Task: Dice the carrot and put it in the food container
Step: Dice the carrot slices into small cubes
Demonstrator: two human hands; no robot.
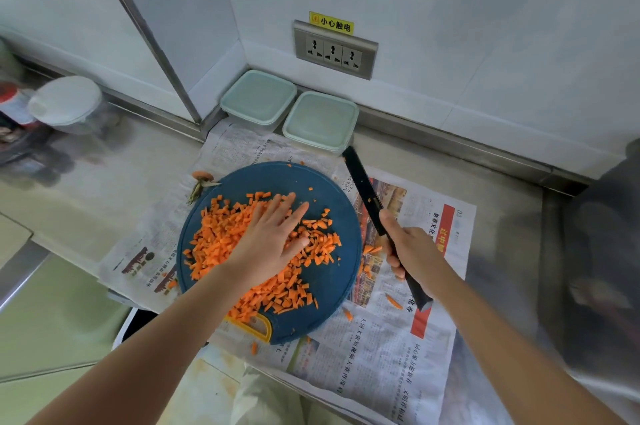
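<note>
Head cam: carrot top (pixel 202 178) lies off-board, left of the left hand (pixel 273 237). That hand is flat, fingers straight, on diced carrot (pixel 221 237) heaped on blue board (pixel 332 286). Two lidded food containers (pixel 320 119) sit side by side beyond both hands, by the wall. Right hand (pixel 412 248) grips black knife (pixel 363 189), blade pointing away over newspaper (pixel 381 355).

my knife (pixel 367 196) looks matt black, the round cutting board (pixel 332 279) matt blue plastic. it sits on printed newspaper (pixel 381 355) over a brushed, dull-shining steel counter (pixel 502 216). the lidded food containers (pixel 320 121) look like smooth pale-green plastic.
</note>
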